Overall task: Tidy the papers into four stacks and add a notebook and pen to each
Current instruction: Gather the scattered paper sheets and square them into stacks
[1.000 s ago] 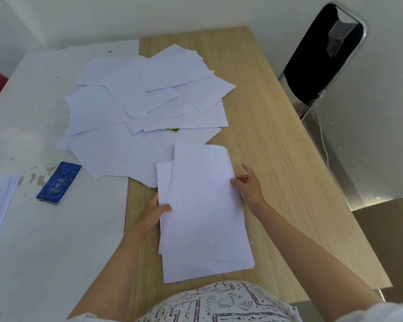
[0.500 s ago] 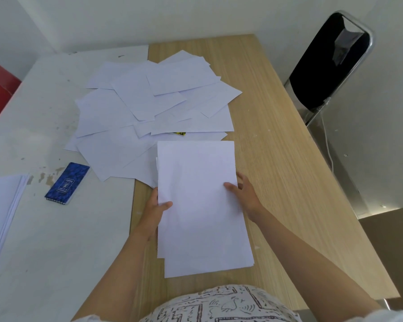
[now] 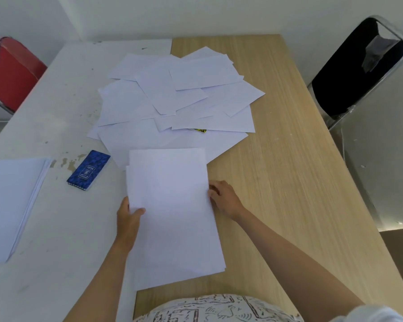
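Sheets (image 3: pixel 172 212) gathered near the front edge of the desk (image 3: pixel 289 159), straddling the seam between the white half and the wooden half. Squared up more tightly than a second ago, when one lower sheet stuck out to the left and the bundle sat askew; now only a thin sliver showing along the left side and the bottom right corner. Shifted a little leftward too, off the wood and partly onto the white surface.

Left hand (image 3: pixel 128 217) gripping the bundle's left edge, thumb on top, fingers hidden beneath. Right hand (image 3: pixel 223 198) against the right edge, fingers curled at the paper's side; whether pinching or merely nudging, cannot tell.

Further back, toward the middle of the desk, loose pile (image 3: pixel 177 101) left scattered and overlapping, with something yellow and black (image 3: pixel 199 130) peeking out from under it. Finished stack (image 3: pixel 12 205) lying at the left edge. Blue notebook (image 3: pixel 89 169) beside it on the white half, touching neither stack nor pile. No pen in sight.

Judging by this: second stack nearly trued, likely needing one more tap before being set down. Plenty remaining, though: most of the paper unsorted, two more stacks to form, notebooks and pens to place on all four.
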